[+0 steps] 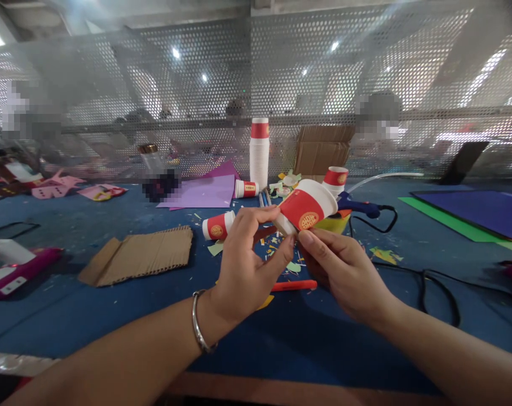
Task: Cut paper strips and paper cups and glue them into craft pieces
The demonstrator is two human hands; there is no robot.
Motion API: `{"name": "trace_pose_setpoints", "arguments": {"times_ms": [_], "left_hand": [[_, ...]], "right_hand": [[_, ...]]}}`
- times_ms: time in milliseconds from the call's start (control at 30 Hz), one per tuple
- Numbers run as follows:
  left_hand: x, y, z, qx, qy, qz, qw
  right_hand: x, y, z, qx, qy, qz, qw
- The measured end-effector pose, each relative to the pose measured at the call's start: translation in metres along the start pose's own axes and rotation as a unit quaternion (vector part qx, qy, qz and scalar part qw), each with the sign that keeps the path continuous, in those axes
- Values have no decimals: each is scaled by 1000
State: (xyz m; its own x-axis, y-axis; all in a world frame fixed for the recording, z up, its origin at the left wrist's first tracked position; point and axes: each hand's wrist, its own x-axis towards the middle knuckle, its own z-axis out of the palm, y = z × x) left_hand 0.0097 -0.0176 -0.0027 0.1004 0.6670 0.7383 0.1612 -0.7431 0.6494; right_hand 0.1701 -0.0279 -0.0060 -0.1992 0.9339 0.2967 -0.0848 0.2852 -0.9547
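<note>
A red and white paper cup (pixel 307 206) is held tilted above the table, its rim toward the upper right. My left hand (pixel 250 265) pinches the cup's base end between thumb and fingers. Closed on the lower side of the same cup is my right hand (pixel 344 270), thumb and fingers near the base. Under the hands lies an orange-red stick-like tool (pixel 294 285), partly hidden, amid paper scraps (pixel 296 267). Behind the held cup is a blue glue gun (pixel 360 205) with a black cord.
A tall stack of paper cups (pixel 260 155) stands at the back. Other cups (pixel 219 225) lie left of it. Corrugated cardboard (pixel 146 256) lies left, purple paper (pixel 205 192) behind it, blue sheets (pixel 476 211) at right. A perforated metal screen (pixel 213 73) closes the far side.
</note>
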Motion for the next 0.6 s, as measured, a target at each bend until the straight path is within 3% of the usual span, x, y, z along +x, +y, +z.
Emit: {"name": "trace_pose_setpoints", "arguments": {"times_ms": [133,300,433,600], "left_hand": [[5,9,1,-101,5,-89,991],[11,10,5,-211,10,-249,945],[13,4,6,-258,2,-255,932],[15,5,3,-212,9,-204,956]], "right_hand": [[1,-3,0,4,0,-5,1000],[3,-4,-1,12,2,3,1000],[3,-5,-1,9,9,7,1000],[1,-2,0,-4,3,4,1000]]}}
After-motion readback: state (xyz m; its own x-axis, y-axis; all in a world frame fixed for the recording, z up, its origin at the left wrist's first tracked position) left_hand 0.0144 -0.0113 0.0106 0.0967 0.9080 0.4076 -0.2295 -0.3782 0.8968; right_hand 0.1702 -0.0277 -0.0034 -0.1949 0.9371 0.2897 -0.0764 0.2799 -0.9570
